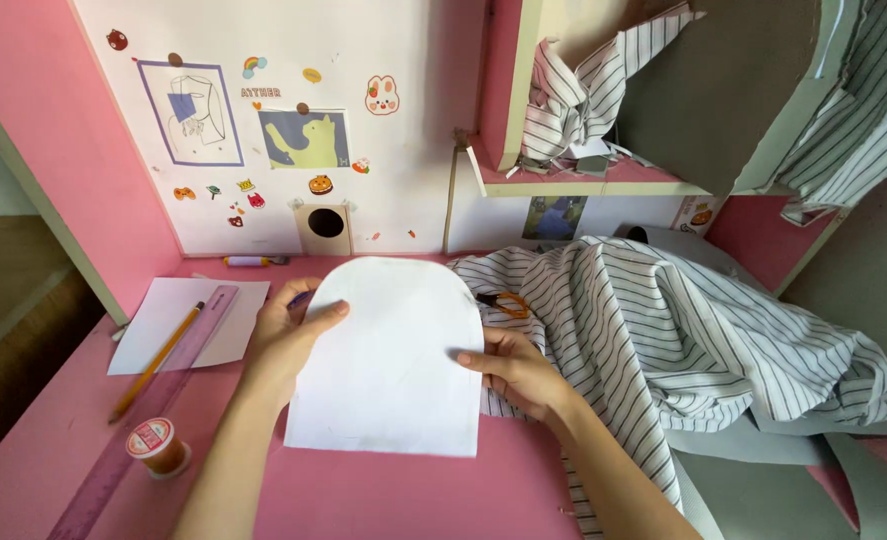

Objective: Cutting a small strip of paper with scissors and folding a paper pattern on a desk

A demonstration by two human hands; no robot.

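Note:
A white paper piece (394,360) with a rounded top and straight bottom lies over the pink desk (404,495). My left hand (289,335) grips its left edge, thumb on top. My right hand (514,370) pinches its right edge, fingers over the paper. Under my right hand spreads white cloth with thin dark stripes (684,330), heaped to the right. Orange-handled scissors (504,302) peek out between paper and cloth.
On the left lie a white sheet (229,330), a yellow pencil (159,360), a long pink ruler (139,430) and a spool of orange thread (156,446). A marker (254,261) rests by the stickered back wall. More striped cloth fills the shelf (584,95) above.

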